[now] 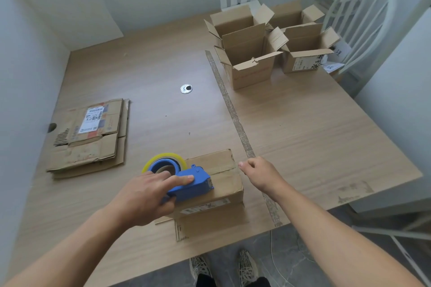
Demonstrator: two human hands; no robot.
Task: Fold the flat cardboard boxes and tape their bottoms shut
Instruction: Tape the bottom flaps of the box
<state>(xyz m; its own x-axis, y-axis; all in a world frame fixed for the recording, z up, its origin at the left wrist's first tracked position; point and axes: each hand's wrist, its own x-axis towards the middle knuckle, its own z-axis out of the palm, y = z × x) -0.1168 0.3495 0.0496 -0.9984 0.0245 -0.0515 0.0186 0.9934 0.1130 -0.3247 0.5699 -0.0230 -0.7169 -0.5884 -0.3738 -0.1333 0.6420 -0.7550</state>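
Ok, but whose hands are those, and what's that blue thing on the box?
They belong to a person wearing a camera on the head, so you look down as they do. The left hand grips a blue plastic tape dispenser on a closed brown cardboard box. The right hand is at the box's right corner; whether it holds anything is unclear. On the wooden table lie flat cardboard sheets and open folded boxes.

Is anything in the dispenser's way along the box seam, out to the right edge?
Nothing visible lies on the seam between the tape dispenser, gripped by the left hand, and the right edge of the box. Only the right hand is close, with its thumb at the seam's far end by that edge.
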